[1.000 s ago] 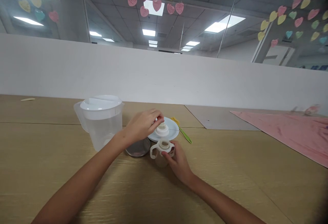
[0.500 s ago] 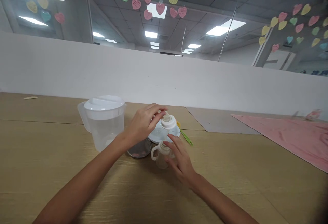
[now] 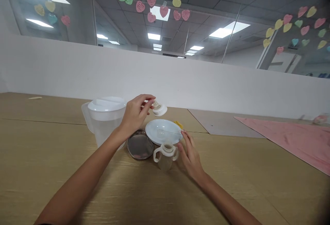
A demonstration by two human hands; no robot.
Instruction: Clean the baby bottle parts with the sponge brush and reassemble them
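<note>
Brown tabletop [image 3: 144, 197], far edge along a white wall [image 3: 129, 70]; heart-shaped notes [image 3: 151, 1] dotted the glass above. My left hand [image 3: 135, 112] had its grip closed to a pinch on the teat end of the bottle top [image 3: 160, 110], up off the tabletop. My right hand [image 3: 192, 159] was loosely open beside the bottle [image 3: 165, 163]; couldn't tell if fingertips touched the plate [image 3: 149, 128]. Top was tilted, collar down and rightward. Bottle stood upright, near-edge side of the plate, mouth up, long axis vertical.
</note>
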